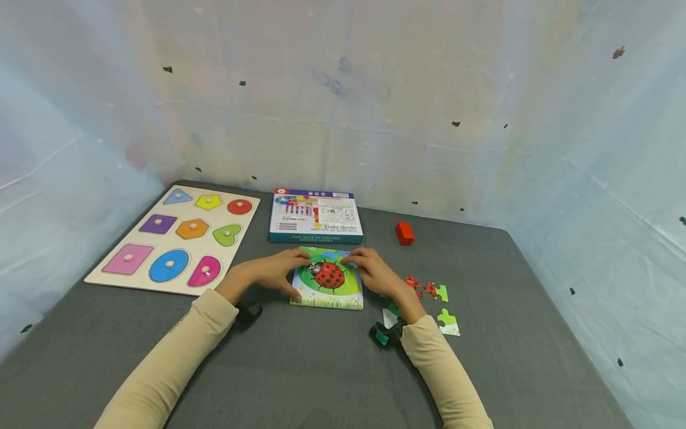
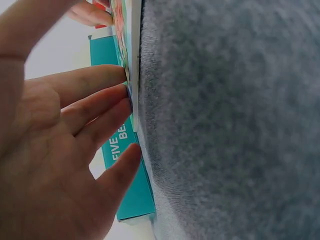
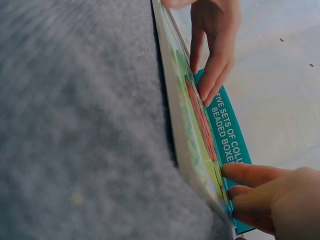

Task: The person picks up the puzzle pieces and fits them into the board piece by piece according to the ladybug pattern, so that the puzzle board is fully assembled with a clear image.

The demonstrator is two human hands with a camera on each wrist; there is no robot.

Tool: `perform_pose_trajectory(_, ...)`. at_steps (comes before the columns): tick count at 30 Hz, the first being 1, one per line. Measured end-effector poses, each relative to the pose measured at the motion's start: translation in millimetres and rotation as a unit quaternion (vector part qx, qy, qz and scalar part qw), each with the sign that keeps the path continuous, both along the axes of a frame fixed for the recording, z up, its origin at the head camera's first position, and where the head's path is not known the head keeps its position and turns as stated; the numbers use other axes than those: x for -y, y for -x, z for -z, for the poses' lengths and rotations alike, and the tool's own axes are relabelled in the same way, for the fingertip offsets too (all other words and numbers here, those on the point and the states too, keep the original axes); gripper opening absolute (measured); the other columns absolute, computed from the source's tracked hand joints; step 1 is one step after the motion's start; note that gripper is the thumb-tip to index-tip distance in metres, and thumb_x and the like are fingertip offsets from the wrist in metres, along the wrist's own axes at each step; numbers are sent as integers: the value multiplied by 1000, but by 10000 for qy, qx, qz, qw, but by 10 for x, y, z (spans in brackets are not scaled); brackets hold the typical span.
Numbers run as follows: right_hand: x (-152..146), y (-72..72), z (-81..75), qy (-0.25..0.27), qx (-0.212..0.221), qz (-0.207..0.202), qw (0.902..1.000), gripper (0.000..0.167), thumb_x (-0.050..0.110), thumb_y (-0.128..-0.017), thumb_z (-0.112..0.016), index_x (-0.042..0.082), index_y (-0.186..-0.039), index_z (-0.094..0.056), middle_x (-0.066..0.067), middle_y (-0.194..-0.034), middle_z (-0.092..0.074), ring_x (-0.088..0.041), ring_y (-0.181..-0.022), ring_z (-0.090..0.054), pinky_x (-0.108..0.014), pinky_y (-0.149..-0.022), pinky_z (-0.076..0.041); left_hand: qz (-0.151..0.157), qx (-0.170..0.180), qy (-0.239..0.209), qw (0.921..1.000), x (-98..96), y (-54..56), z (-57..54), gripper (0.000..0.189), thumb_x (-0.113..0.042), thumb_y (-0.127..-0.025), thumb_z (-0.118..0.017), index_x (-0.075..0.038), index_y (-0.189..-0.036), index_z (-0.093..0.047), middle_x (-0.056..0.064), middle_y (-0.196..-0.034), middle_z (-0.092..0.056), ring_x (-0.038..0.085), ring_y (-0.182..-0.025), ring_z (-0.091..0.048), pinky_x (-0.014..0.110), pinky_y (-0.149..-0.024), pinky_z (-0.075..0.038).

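Observation:
A square ladybug picture puzzle board [image 1: 328, 293] lies flat on the grey table in front of me. My left hand [image 1: 274, 271] spans its left side, thumb at the lower left corner and fingertips on the upper left part. From the other side my right hand [image 1: 375, 274] touches the upper right part with its fingertips. In the left wrist view the left fingers [image 2: 95, 102] are fairly straight against the board. The right wrist view shows the right fingers [image 3: 252, 192] resting on its surface. Loose jigsaw pieces [image 1: 449, 322] lie right of the board, some hidden under the right forearm.
A flat box with a teal side [image 1: 315, 238] lies just behind the puzzle board. At the left is a wooden shape board [image 1: 179, 247] with knobbed coloured shapes. A red block [image 1: 404, 233] stands at the back right. Pale sheeting [image 1: 343, 107] hangs behind the table.

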State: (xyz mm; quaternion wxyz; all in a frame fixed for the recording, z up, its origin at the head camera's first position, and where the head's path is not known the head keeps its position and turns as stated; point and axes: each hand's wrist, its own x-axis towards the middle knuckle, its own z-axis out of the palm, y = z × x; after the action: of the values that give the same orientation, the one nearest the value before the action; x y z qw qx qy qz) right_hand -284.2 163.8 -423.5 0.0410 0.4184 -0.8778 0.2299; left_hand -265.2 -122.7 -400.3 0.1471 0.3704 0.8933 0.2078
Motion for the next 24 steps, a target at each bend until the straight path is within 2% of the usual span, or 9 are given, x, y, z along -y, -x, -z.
perform_pose_trajectory(4, -16, -1, -7, 71, 114, -2, 9999, 32, -3, -90, -51, 4, -119, -62, -14, -119, -53, -29, -110, -45, -47, -95, -35, -89, 88, 178, 9998, 1, -18, -17, 89, -43, -73, -77, -1, -141, -37, 16, -147, -30, 34, -137, -22, 50, -108, -23)
perform_pose_trajectory(7, -57, -7, -43, 305, 89, -52, 9995, 31, 3, -89, -59, 3, -120, -61, -16, -121, -52, -30, -114, -43, -50, -97, -32, -66, -26, 234, 9997, -1, -19, -7, 90, -44, -73, -77, 0, -141, -37, 17, -147, -30, 35, -137, -23, 51, -108, -23)
perform_pose_trajectory(12, -240, -50, -170, 620, 185, 47, 9979, 31, 4, -87, -63, 0, -118, -61, -17, -125, -50, -31, -119, -40, -52, -99, -30, -55, -152, 254, 9995, 2, -20, 16, 90, -45, -73, -76, -1, -141, -37, 17, -147, -31, 36, -136, -24, 51, -108, -23)
perform_pose_trajectory(18, -599, -183, -278, 321, 427, 478, 9974, 38, 10, -84, -69, 2, -120, -60, -14, -126, -49, -31, -119, -41, -53, -98, -33, -102, -181, 214, 9996, 3, -20, 27, 91, -46, -73, -76, -2, -141, -37, 16, -147, -31, 34, -136, -24, 51, -108, -23)
perform_pose_trajectory(24, -900, -298, -218, -58, 570, 526, 9970, 45, 12, -81, -73, 2, -123, -58, -16, -123, -51, -34, -116, -39, -55, -93, -34, -105, -167, 264, 9995, 12, -11, 38, 90, -47, -73, -76, -3, -141, -38, 16, -147, -31, 36, -136, -24, 52, -108, -22)
